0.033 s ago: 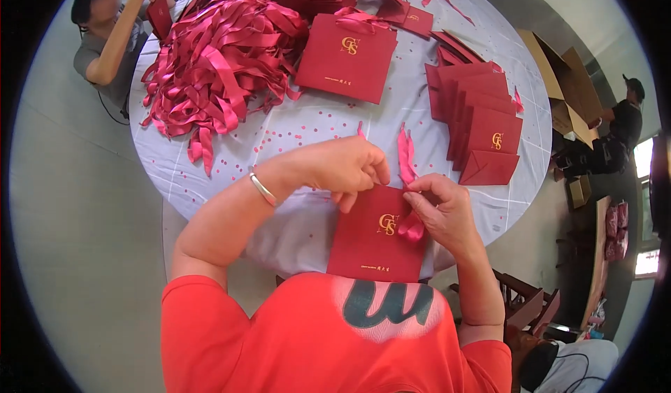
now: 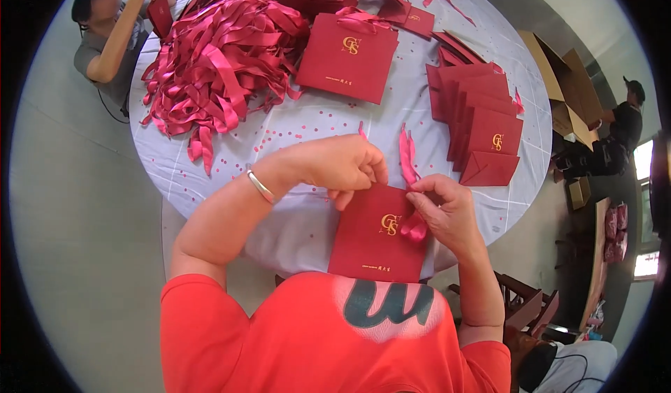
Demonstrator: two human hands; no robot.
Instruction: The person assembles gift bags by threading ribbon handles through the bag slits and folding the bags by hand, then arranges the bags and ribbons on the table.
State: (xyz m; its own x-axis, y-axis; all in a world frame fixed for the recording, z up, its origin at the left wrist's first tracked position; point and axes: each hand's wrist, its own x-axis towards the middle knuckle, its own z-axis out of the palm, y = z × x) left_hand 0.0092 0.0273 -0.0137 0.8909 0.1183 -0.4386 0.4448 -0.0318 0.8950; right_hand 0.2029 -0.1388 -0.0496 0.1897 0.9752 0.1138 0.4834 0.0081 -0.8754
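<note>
A flat red paper bag (image 2: 370, 243) with gold print lies at the table's near edge, in front of my chest. My left hand (image 2: 349, 166) is closed with curled fingers at the bag's top edge; its fingertips are partly hidden. My right hand (image 2: 444, 208) pinches a pink satin ribbon (image 2: 407, 156) at the bag's upper right corner. One length of that ribbon runs up onto the table, and a loop hangs over the bag's front. Another pink ribbon end (image 2: 362, 131) shows just beyond my left hand.
A heap of pink ribbons (image 2: 224, 64) lies far left, beside a stack of red bags (image 2: 346, 61). More bags (image 2: 482, 113) fan out at the right. Small pink dots scatter over the white tablecloth (image 2: 279, 225). A co-worker (image 2: 105, 36) is at the far left, another person (image 2: 622, 124) by cardboard boxes (image 2: 573, 85).
</note>
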